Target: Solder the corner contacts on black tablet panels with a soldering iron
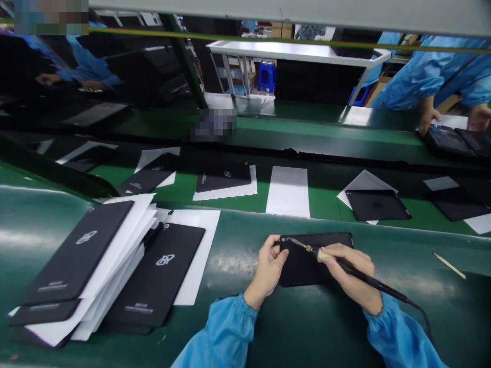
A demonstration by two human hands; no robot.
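Black panel (305, 267) beneath soldering iron (355, 271)

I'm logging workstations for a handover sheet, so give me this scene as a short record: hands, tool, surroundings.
Left hand: thumb and fingers at the far left corner of the dark panel
Right hand: grips the soldering iron
Iron tip: over that same corner; contact unclear
Left side: stacked black panels with white sheets between, logos facing up
Right side: thin pale stick on the green bench
Beyond: more panels and sheets in a row; a co-worker's hands at upper right
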